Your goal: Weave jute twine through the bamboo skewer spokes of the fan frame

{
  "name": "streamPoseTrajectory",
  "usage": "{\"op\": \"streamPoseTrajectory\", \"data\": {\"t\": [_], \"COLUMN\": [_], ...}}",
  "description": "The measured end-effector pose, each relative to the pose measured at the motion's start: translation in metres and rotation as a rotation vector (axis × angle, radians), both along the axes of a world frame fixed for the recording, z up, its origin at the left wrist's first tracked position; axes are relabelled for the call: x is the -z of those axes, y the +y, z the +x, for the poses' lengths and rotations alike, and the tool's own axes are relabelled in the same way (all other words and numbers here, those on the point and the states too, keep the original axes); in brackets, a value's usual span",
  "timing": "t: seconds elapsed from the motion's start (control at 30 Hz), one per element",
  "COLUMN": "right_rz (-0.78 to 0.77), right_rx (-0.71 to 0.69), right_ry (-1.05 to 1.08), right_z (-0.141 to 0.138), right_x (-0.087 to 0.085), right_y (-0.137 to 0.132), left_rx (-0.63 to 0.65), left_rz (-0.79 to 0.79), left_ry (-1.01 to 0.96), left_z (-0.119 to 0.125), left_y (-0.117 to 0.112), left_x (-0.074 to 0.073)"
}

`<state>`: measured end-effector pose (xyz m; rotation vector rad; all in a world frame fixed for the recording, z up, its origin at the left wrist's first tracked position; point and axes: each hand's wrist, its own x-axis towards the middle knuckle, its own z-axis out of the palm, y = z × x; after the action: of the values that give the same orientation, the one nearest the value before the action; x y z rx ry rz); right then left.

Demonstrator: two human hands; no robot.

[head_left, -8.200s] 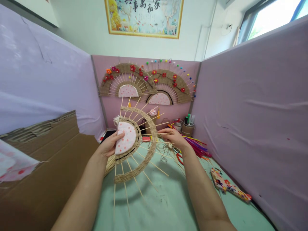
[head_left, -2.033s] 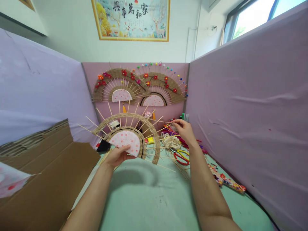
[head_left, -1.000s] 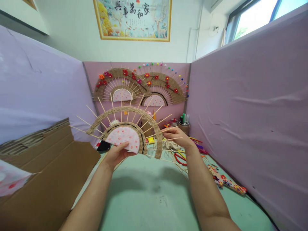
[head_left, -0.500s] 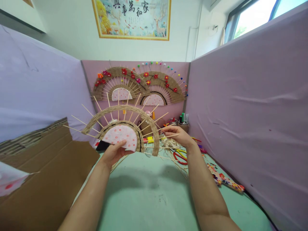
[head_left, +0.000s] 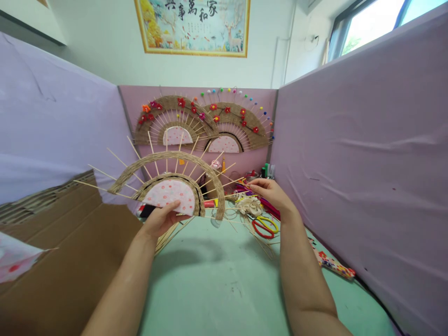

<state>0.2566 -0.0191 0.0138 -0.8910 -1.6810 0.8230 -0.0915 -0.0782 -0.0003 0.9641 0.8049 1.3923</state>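
My left hand [head_left: 167, 217] is closed on the lower edge of a half-round fan, thumb on its dotted pink-and-white cloth centre [head_left: 170, 196]. Thin wooden sticks [head_left: 151, 149] radiate from that centre. A brown twine band [head_left: 168, 155] is woven across them as an outer arch, with bare stick ends beyond it. To the right of the fan, my right hand [head_left: 269, 190] is raised with thumb and fingertips pinched together. A thin strand of twine [head_left: 234, 179] appears to run from the band to those fingertips.
Two finished fans [head_left: 241, 123] with red flowers hang on the back panel. Red-and-yellow scissors [head_left: 265, 227], a cord bundle [head_left: 248, 205] and loose sticks lie on the green table [head_left: 224, 289]. Cardboard [head_left: 70, 252] stands at left; a floral-patterned item [head_left: 336, 266] lies at right.
My right hand has moved to the right, away from the fan's edge, with its fingers still pinched. My left hand and the fan have shifted slightly left.
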Motion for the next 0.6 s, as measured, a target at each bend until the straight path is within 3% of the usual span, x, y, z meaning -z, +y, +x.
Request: {"op": "streamPoseTrajectory", "data": {"t": [0.3, 0.6], "right_rz": [0.09, -0.034], "right_rx": [0.067, 0.032], "right_ry": [-0.135, 0.184], "right_z": [-0.001, 0.002], "right_x": [-0.025, -0.023], "right_y": [-0.029, -0.034], "left_rx": [0.006, 0.046], "left_rz": [-0.012, 0.022], "left_ry": [-0.034, -0.104], "left_z": [0.013, 0.028], "left_y": [0.0, 0.009], "left_x": [-0.003, -0.012]}}
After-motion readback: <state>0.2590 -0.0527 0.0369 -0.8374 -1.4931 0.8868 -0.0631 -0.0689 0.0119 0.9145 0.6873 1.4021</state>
